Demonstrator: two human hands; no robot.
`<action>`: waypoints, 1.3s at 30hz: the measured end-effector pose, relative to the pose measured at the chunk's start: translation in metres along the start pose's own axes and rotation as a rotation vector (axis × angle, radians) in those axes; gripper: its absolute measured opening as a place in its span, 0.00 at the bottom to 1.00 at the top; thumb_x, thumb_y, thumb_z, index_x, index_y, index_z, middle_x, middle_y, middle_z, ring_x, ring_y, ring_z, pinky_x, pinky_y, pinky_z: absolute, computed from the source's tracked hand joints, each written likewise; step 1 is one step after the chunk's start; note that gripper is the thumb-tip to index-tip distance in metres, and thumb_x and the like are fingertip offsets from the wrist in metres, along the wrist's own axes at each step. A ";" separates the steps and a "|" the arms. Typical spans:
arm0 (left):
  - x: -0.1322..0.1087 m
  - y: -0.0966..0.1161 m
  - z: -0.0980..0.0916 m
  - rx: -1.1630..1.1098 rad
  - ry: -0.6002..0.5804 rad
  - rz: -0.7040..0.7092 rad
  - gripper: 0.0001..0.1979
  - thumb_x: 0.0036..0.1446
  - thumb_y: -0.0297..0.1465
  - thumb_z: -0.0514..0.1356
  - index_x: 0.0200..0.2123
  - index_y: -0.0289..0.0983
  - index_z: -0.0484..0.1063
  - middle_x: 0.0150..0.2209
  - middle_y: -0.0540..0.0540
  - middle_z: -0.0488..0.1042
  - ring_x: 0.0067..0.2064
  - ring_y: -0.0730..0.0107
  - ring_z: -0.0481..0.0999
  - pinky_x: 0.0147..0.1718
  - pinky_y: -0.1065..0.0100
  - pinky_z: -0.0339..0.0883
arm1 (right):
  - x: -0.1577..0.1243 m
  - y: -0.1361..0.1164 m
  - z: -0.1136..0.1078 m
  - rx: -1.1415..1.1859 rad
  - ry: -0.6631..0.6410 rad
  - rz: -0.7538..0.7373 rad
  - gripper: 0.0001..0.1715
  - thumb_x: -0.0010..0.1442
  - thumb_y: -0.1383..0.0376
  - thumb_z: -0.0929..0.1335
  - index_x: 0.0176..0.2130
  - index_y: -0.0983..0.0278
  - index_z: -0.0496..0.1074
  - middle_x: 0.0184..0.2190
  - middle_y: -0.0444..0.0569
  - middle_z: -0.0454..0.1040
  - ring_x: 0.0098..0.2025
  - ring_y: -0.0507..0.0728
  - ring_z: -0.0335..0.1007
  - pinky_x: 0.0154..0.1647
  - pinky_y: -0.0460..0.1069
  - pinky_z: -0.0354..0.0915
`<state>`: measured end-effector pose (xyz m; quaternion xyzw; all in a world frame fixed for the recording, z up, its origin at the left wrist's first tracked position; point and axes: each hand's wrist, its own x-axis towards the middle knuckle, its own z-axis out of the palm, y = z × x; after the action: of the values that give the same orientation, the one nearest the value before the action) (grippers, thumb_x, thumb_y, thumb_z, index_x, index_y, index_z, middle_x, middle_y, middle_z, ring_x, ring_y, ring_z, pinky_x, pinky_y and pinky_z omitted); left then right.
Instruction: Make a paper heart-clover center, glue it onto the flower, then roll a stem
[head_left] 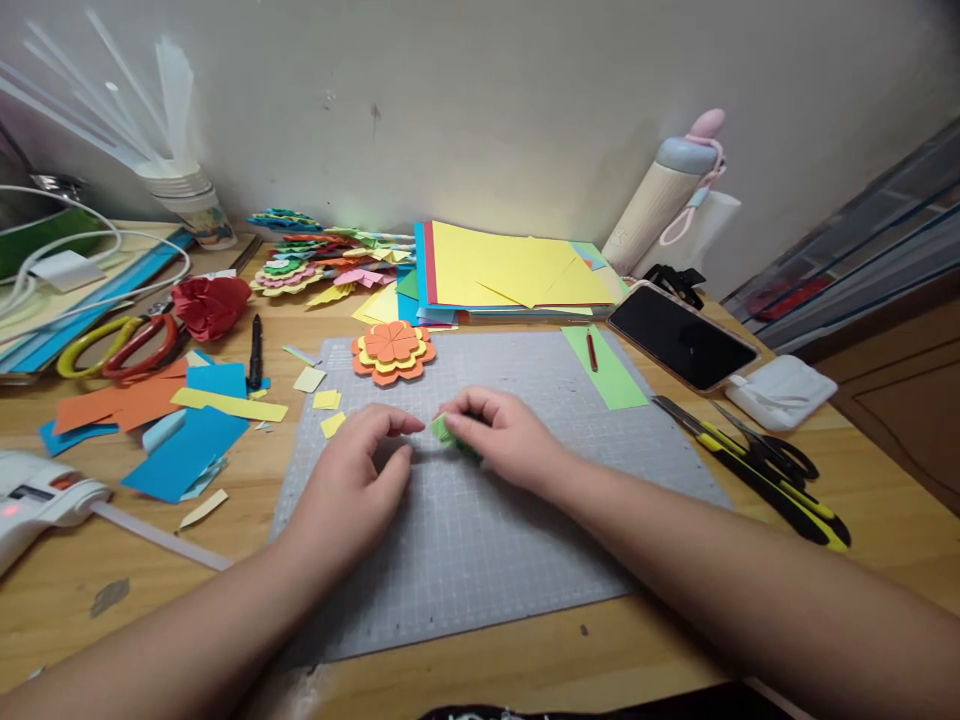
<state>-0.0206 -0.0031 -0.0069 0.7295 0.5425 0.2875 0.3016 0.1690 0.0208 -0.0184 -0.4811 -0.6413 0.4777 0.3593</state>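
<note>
Over the middle of the grey cutting mat, my right hand pinches a small piece of green paper, most of it hidden by the fingers. My left hand is just to the left, thumb and fingers apart and curved, with nothing between them. Its fingertips come close to the green paper without touching it. Behind my left hand lies a layered orange and yellow paper flower. Small yellow paper squares sit at the mat's left edge.
Left are blue paper scraps, red-and-yellow-handled scissors and a glue gun. A paper stack stands behind. Right are a green strip, a utility knife, black scissors, a phone and a bottle.
</note>
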 end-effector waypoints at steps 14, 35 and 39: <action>0.002 -0.003 0.003 0.265 -0.152 0.134 0.11 0.59 0.33 0.55 0.43 0.39 0.72 0.45 0.42 0.71 0.48 0.55 0.68 0.49 0.51 0.59 | -0.012 0.002 -0.013 0.439 0.278 0.156 0.12 0.57 0.56 0.70 0.32 0.63 0.68 0.30 0.45 0.72 0.34 0.53 0.67 0.42 0.51 0.62; -0.004 0.005 0.001 -0.561 -0.111 -0.111 0.05 0.51 0.31 0.65 0.34 0.42 0.79 0.34 0.48 0.73 0.38 0.68 0.73 0.36 0.69 0.68 | -0.038 -0.020 0.002 -0.017 0.048 -0.039 0.07 0.59 0.66 0.65 0.28 0.63 0.66 0.24 0.41 0.66 0.28 0.51 0.62 0.28 0.47 0.59; -0.003 0.007 0.002 -0.604 -0.114 -0.208 0.06 0.51 0.32 0.65 0.35 0.42 0.80 0.33 0.49 0.76 0.35 0.70 0.75 0.35 0.70 0.70 | -0.037 -0.020 0.002 -0.071 0.096 -0.030 0.08 0.58 0.67 0.65 0.27 0.63 0.66 0.23 0.41 0.65 0.27 0.51 0.61 0.26 0.47 0.58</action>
<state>-0.0158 -0.0081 -0.0030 0.5627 0.4867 0.3617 0.5619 0.1723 -0.0172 -0.0001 -0.5064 -0.6468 0.4256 0.3795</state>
